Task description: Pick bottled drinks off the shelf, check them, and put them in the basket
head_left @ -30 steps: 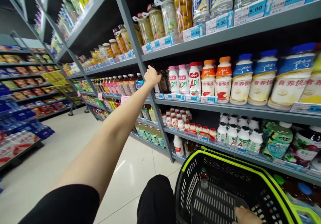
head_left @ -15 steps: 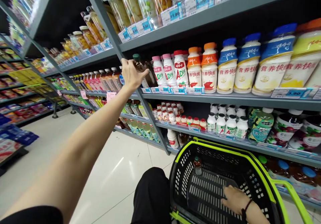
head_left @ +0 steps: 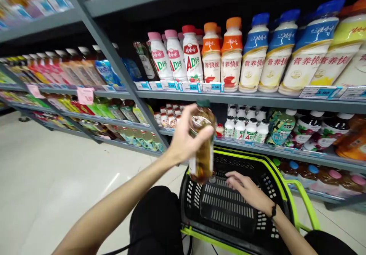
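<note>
My left hand (head_left: 185, 135) grips a bottle of brown drink (head_left: 204, 152) with a dark green cap, holding it upright above the left side of a black shopping basket (head_left: 228, 239) with lime-green rims. My right hand (head_left: 248, 190) is over the basket's inside, fingers apart and holding nothing. Most of the small bottle in the basket is hidden behind the held bottle. On the shelf ahead stand pink-capped milk drink bottles (head_left: 160, 58), with a dark bottle (head_left: 147, 62) at their left.
Grey shelves (head_left: 257, 100) full of bottles run across the front. Orange-capped bottles (head_left: 231, 56) and blue-capped bottles (head_left: 254, 55) fill the right. A slanting shelf post (head_left: 105, 45) divides the bays. Pale tiled floor (head_left: 57, 178) lies at left; my knee (head_left: 157, 217) is beside the basket.
My left hand has taken the brown drink bottle off the shelf and brought it down and right over the basket. My right hand has shifted left and up within the basket. The view has turned.
</note>
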